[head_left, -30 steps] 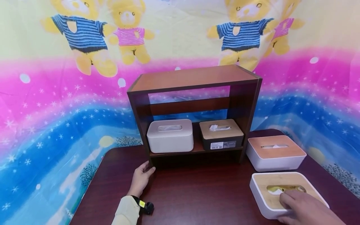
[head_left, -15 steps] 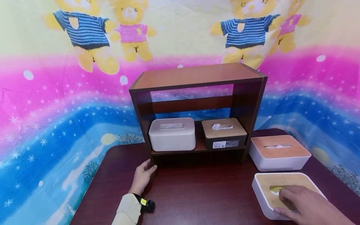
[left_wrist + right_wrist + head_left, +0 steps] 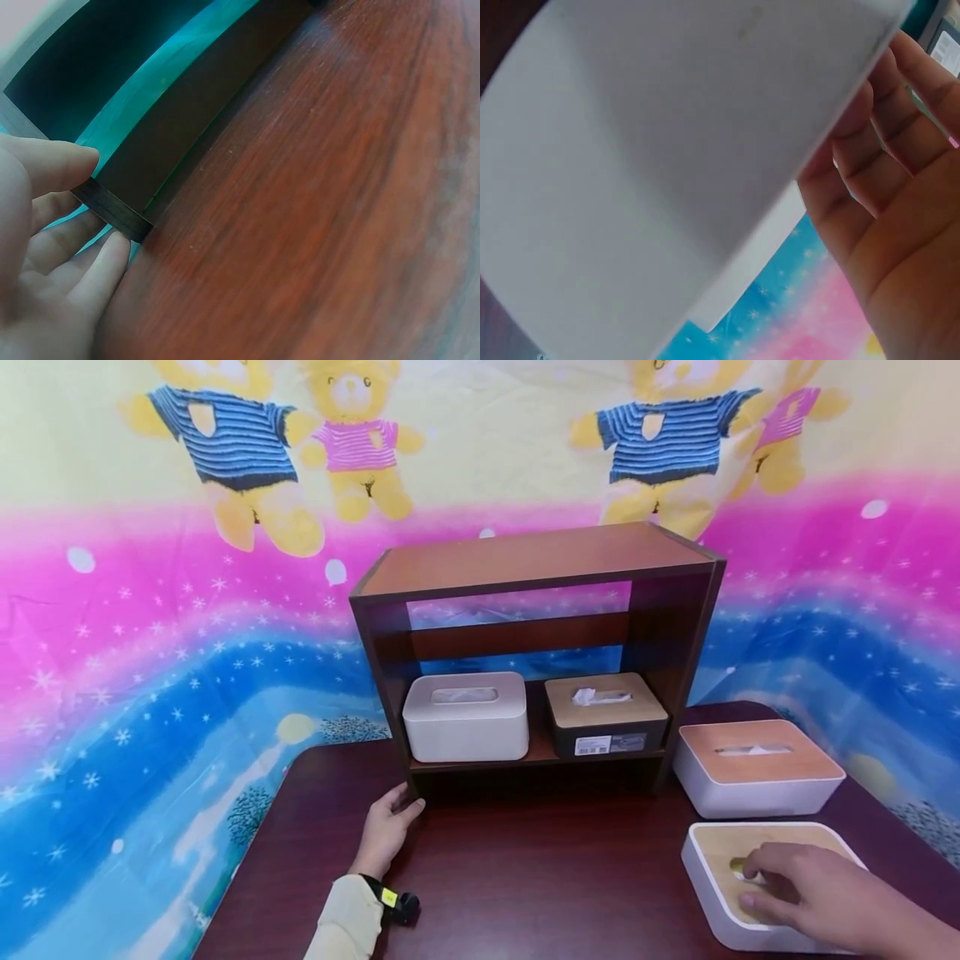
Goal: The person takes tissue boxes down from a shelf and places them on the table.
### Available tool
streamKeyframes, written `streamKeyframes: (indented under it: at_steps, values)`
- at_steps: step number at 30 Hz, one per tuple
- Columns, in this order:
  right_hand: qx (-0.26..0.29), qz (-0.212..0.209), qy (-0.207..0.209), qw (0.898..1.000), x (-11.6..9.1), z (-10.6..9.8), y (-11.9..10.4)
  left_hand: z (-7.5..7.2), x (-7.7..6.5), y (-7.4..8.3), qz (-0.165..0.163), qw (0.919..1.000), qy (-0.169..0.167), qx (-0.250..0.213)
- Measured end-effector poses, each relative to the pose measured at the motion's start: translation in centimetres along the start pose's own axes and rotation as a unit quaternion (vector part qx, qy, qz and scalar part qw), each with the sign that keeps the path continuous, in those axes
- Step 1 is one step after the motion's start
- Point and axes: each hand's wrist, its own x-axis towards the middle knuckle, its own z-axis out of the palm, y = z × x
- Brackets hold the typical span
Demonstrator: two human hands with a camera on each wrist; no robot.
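Observation:
In the head view my left hand [image 3: 386,835] grips the front edge of the left side panel of a brown wooden shelf [image 3: 540,560], low down by the table. The left wrist view shows the dark panel foot [image 3: 116,210] between thumb and fingers. My right hand [image 3: 832,893] lies over a white tissue box [image 3: 708,889] with a light wooden lid, fingers loosely bent at the left end of its slot and thumb apart from them. Seen from the right wrist, the box's white wall [image 3: 630,165] fills much of the view, and its slot is hidden.
A second white tissue box [image 3: 757,797] with an orange-brown lid stands behind, beside the shelf. On the shelf board sit a cream tissue box [image 3: 465,735] and a dark one with a wooden lid [image 3: 607,714]. A printed bear cloth [image 3: 187,693] hangs behind the dark red table [image 3: 525,877].
My right hand has shifted slightly left and away from me over the lid, its fingers now less over the slot's middle. The head view has drifted a little. My left hand keeps its hold.

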Motion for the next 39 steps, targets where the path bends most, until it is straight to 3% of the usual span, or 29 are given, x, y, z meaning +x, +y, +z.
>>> streamKeyframes:
  at_steps: [4,8,15,22,26,29,33,39]
  values:
    - [0.018,-0.019,0.008,1.000,0.3,-0.3,0.5,0.0,-0.1,0.1,-0.001,1.0000,0.002,0.004]
    - [-0.004,-0.047,0.048,0.998,0.7,-0.7,0.7,0.0,-0.1,0.2,0.004,1.0000,0.006,0.001]
    - [-0.015,-0.029,0.055,0.998,1.7,-2.5,0.5,-0.2,0.0,0.5,0.016,0.9998,0.006,0.006]
    - [-0.007,-0.059,0.113,0.992,2.8,-3.8,0.8,-0.5,0.3,0.8,0.010,0.9999,0.007,0.006]
    - [-0.027,-0.018,0.129,0.991,3.3,-4.3,0.6,-0.3,0.3,0.6,0.010,0.9999,0.007,0.008]
    - [-0.042,-0.007,0.160,0.986,3.8,-4.5,0.6,-0.2,0.1,0.5,0.015,0.9999,0.006,0.004]
    - [-0.058,-0.027,0.215,0.975,4.5,-4.8,0.5,-0.1,-0.2,0.4,0.020,0.9998,0.005,-0.004]
    - [-0.060,-0.046,0.246,0.966,5.9,-4.8,0.7,-0.2,-0.4,-0.2,0.022,0.9997,0.006,0.000]
